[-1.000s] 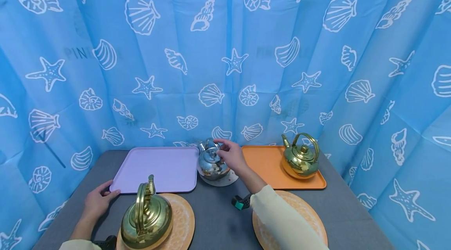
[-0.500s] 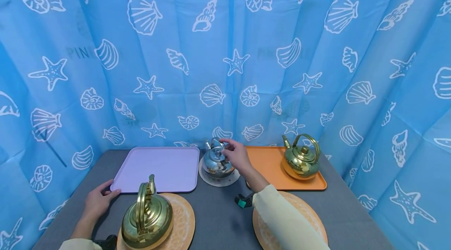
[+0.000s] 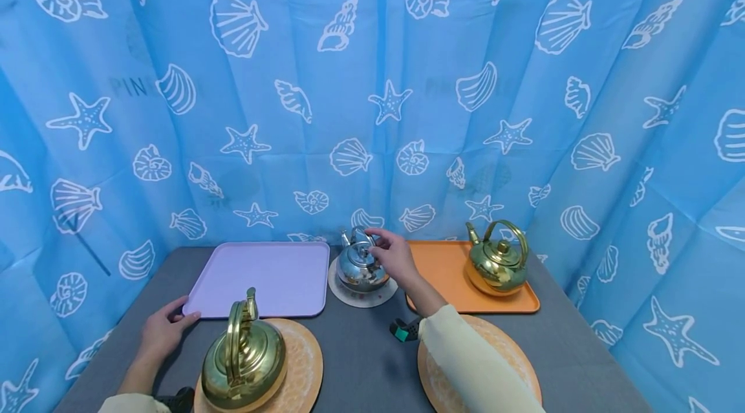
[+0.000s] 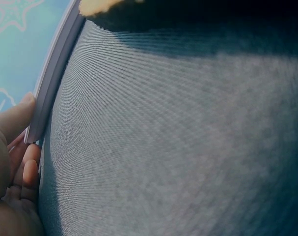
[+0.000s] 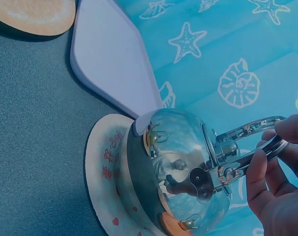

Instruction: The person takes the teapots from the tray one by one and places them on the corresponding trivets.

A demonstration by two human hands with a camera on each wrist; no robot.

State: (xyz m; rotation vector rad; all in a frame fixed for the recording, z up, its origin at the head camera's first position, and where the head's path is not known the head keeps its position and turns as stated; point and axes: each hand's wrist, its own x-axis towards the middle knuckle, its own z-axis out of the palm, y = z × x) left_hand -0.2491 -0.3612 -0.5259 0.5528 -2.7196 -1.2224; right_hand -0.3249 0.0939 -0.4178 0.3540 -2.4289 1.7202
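Note:
A shiny silver kettle [image 3: 362, 269] appears to stand on a round pale mat [image 3: 372, 299] with hearts and red writing, at the back middle of the table. My right hand [image 3: 398, 258] grips the top of its looped handle [image 5: 249, 129] between thumb and fingers, clearest in the right wrist view. At the left, my left hand [image 3: 163, 334] holds the near left corner of a flat purple tray [image 3: 262, 277]. In the left wrist view, its thumb lies on the tray's rim [image 4: 53, 73], with the other fingers curled by the corner.
A brass kettle [image 3: 244, 361] stands on a round orange-patterned mat [image 3: 305, 361] at front left. Another brass kettle [image 3: 497, 264] sits on the orange tray [image 3: 433, 271] at back right. My right forearm crosses a second round mat [image 3: 518, 361]. A blue shell-patterned curtain [image 3: 372, 77] hangs behind.
Over the second, my right hand has shifted the silver kettle slightly to the right, nearer the middle of its mat. The left hand has stayed at the purple tray's corner.

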